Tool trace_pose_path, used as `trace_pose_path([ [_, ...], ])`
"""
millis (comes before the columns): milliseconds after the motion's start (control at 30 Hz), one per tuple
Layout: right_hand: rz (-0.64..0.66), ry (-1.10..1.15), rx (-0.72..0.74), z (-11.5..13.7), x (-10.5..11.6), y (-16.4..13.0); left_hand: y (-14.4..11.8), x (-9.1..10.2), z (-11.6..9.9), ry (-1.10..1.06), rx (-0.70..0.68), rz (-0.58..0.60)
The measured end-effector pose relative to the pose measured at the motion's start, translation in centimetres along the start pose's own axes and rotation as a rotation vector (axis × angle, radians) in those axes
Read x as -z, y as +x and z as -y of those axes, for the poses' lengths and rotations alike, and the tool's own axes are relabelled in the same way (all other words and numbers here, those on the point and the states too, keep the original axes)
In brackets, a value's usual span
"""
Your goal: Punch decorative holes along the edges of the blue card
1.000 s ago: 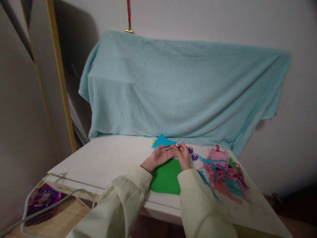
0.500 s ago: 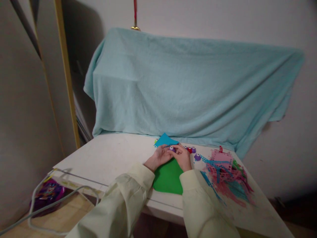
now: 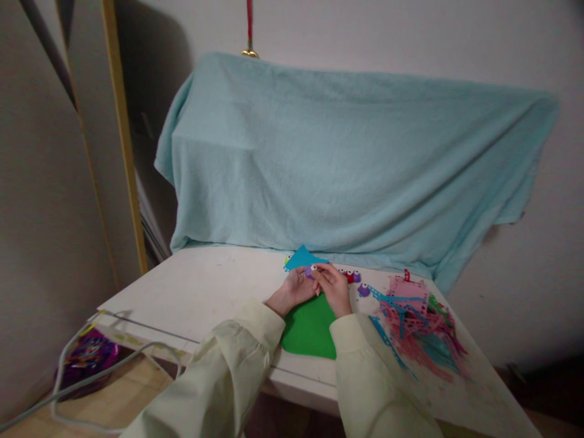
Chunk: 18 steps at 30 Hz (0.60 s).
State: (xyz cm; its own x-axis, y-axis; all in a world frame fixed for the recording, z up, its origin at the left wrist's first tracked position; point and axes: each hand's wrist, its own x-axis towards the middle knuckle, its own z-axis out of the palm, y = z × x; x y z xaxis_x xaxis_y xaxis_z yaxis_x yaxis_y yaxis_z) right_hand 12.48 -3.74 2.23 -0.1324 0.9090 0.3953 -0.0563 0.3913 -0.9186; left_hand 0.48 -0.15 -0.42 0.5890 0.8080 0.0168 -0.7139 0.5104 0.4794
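Since 0.5 s ago, both hands have drawn a touch closer to the blue paper (image 3: pixel 302 258); the camera view has barely shifted.

Left hand (image 3: pixel 292 291) and right hand (image 3: pixel 334 286) meet over the far edge of the green sheet (image 3: pixel 310 328), fingers together, pinched on 1 small purple punch (image 3: pixel 312 270) (white dot on it, body mostly hidden by fingertips). It sits between the 2 hands, just near the blue paper's near corner.

To the right, touching distance away: more small punches (image 3: pixel 352 277), red and purple, in a loose row. Further right, a heap of pink, blue and green paper offcuts (image 3: pixel 413 322), already full of punched holes.

White table (image 3: pixel 205 292); pale blue cloth (image 3: pixel 347 158) draped over something behind. Grey cable (image 3: pixel 91 365) hangs off the near left corner.

Judgement on progress: scrap heap suggests plenty of punching is done. Green sheet looks whole, no holes visible. Blue paper appears to be the piece in hand; whether the punch has bitten it, cannot tell.
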Motion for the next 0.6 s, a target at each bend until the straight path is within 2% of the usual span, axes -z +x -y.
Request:
trace_pose_path([
  [167, 0.059, -0.308, 0.165, -0.5, -0.4, -0.3, 0.1, 0.1, -0.1, -0.035, -0.046, 0.013],
  [367, 0.079, -0.332, 0.208, -0.4, -0.4, -0.4, 0.1, 0.2, -0.4, -0.094, -0.032, 0.075],
  [467, 0.01, -0.277, 0.204, 0.4, -0.5, -0.4, 0.0, 0.2, -0.6, -0.159, -0.041, 0.093],
  [600, -0.188, -0.209, 0.265, 1.9, -0.4, -0.5, -0.2, 0.1, -0.6, -0.24, -0.06, 0.033],
])
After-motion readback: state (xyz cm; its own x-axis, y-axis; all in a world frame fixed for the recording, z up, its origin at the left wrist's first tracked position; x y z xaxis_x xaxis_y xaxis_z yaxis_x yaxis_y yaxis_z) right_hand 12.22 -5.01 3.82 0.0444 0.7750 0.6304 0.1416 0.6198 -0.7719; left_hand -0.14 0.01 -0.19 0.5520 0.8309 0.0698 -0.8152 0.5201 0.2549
